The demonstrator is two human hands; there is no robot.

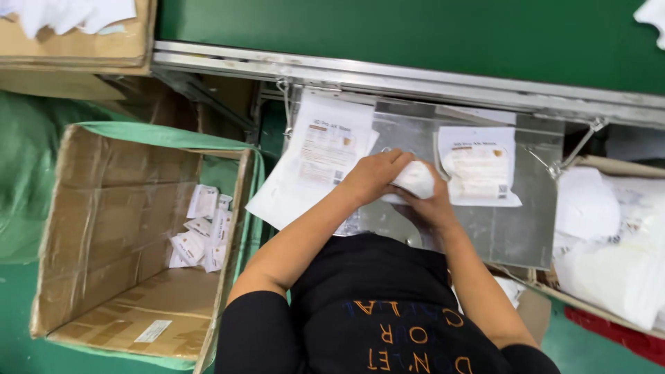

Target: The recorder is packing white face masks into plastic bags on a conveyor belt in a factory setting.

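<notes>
My left hand [374, 176] and right hand [433, 201] met over the metal worktop [512, 228], fingers closed around a white mask [415, 180]; printed white pouches [325, 149] lay at ten o'clock

White item [415, 180] mostly hidden by both hands [398, 183] — kind unclear; print unreadable.
</notes>
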